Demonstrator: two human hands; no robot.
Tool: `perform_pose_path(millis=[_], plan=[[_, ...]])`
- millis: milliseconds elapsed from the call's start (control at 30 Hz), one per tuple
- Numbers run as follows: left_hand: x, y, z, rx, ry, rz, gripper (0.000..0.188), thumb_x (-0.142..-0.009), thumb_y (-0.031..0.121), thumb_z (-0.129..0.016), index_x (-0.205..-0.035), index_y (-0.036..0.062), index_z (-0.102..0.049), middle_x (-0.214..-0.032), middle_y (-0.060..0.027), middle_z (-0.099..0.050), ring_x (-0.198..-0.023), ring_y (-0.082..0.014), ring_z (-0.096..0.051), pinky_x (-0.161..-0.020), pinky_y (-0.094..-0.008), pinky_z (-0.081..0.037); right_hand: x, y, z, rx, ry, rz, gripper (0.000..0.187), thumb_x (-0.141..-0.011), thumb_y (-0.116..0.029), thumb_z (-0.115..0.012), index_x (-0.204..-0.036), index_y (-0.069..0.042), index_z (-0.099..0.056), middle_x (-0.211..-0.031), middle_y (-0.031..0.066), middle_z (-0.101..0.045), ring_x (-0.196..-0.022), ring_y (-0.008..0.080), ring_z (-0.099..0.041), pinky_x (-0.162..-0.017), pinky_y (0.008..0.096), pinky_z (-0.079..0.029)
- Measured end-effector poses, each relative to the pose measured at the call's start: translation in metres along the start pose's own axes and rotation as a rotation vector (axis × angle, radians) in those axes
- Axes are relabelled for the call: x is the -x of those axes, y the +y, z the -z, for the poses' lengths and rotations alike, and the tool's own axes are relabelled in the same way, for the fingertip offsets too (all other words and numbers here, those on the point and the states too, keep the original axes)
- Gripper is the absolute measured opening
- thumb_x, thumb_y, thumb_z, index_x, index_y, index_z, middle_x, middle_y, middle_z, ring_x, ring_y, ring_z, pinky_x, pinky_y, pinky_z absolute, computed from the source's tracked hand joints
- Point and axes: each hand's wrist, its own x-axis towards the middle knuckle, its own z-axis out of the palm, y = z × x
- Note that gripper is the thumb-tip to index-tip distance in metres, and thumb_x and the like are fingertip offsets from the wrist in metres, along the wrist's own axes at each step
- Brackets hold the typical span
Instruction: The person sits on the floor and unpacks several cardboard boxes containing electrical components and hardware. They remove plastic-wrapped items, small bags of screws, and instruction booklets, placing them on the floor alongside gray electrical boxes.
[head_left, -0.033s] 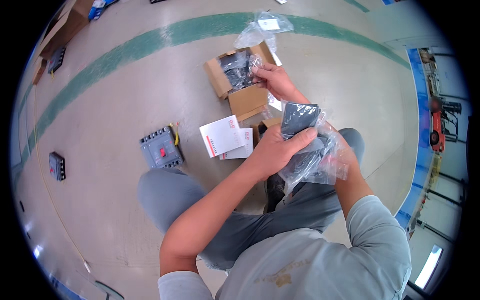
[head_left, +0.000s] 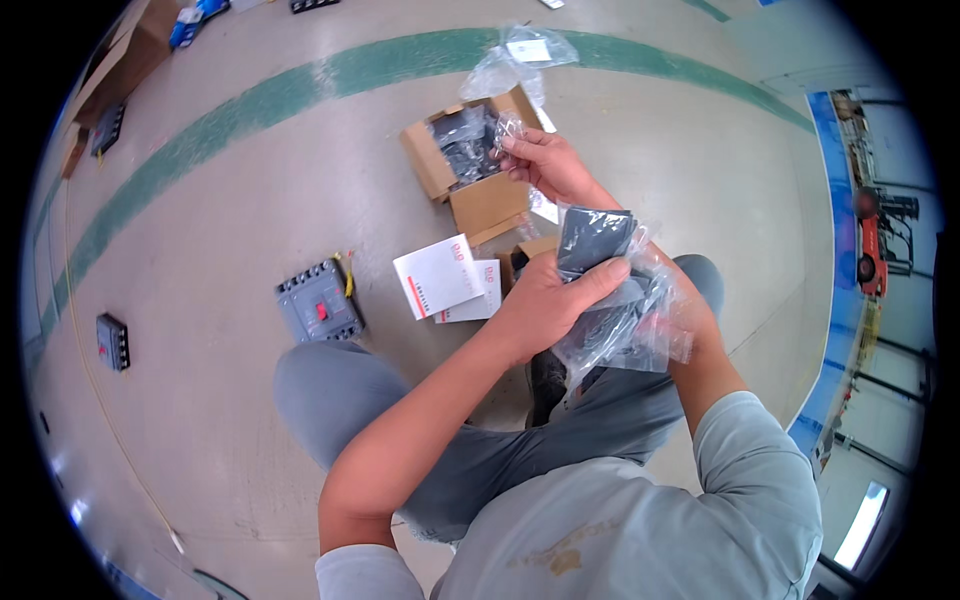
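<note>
Bagged dark pieces (head_left: 596, 238) are being gripped by my left hand (head_left: 552, 302); at the open carton (head_left: 489, 206), my right hand (head_left: 552, 166) is pinching a clear packet (head_left: 508, 128).

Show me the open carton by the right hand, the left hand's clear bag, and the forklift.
Open carton (head_left: 488, 207): head view, near flap.
Clear bag (head_left: 622, 335): head view, crumpled lower plastic.
Red forklift (head_left: 871, 243): head view, red body.

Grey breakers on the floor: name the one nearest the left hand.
The breaker just left of the white booklets; the others lie farther off, toward the picture's rim.
</note>
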Motion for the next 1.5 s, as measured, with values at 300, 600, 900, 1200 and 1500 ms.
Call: perform_pose_path(millis=[300, 600, 900, 1200, 1500], plan=[[-0.006, -0.013, -0.011, -0.034, -0.118, 0.029, 0.028, -0.101, 0.028, -0.068, -0.114, 0.0040, -0.070, -0.098, 0.0016, -0.071, -0.087, -0.0051, -0.063, -0.077, -0.0251, -0.052, 0.079, -0.042, -0.002, -0.294, -0.194, -0.026, 0.022, -0.106, -0.018, -0.055, -0.119, 0.000, -0.059, -0.111, 0.0135, -0.072, -0.094, 0.0159, -0.073, -0.079, 0.0283, -0.061], [0.006, -0.021, -0.004, -0.056, -0.057, 0.033, 0.029, -0.102, 0.031, -0.067, -0.115, 0.0052, -0.071, -0.098, 0.0027, -0.070, -0.088, -0.0045, -0.062, -0.079, -0.0250, -0.052, 0.015, 0.013, 0.008, 0.103, 0.085, -0.090, 0.026, -0.100, -0.016, -0.062, -0.115, 0.005, -0.061, -0.111, 0.0164, -0.070, -0.098, 0.0239, -0.073, -0.088, 0.0307, -0.061], [0.005, -0.025, 0.009, -0.195, -0.052, 0.096, 0.034, -0.099, 0.033, -0.069, -0.119, 0.0057, -0.068, -0.102, 0.0017, -0.070, -0.089, -0.0058, -0.062, -0.080, -0.0271, -0.053, -0.006, 0.050, 0.034, 0.746, 0.053, 0.139, 0.032, -0.091, -0.017, -0.071, -0.116, 0.003, -0.070, -0.100, 0.0088, -0.073, -0.090, 0.0167, -0.071, -0.082, 0.0299, -0.056], [0.010, -0.046, 0.006, -0.479, -0.394, 0.237, 0.043, -0.095, 0.037, -0.072, -0.121, 0.0035, -0.068, -0.105, -0.0028, -0.071, -0.094, -0.0123, -0.062, -0.089, -0.0309, -0.051, 0.131, 0.049, 0.070, 1.445, -0.588, -0.317, 0.024, -0.081, -0.011, -0.063, -0.100, -0.001, -0.075, -0.089, 0.0227, -0.071, -0.083, 0.0376, -0.068, -0.078, 0.0420, -0.053], [0.013, -0.073, 0.006, -0.726, -0.517, 0.459, 0.050, -0.091, 0.043, -0.074, -0.107, -0.0040, -0.070, -0.092, -0.0171, -0.073, -0.083, -0.0216, -0.067, -0.083, -0.0364, -0.052, 0.116, 0.087, 0.094, 1.531, -0.380, -0.084, 0.071, -0.078, -0.020, -0.077, -0.142, -0.007, -0.051, -0.120, 0.0243, -0.066, -0.110, 0.0419, -0.064, -0.095, 0.0480, -0.051]])
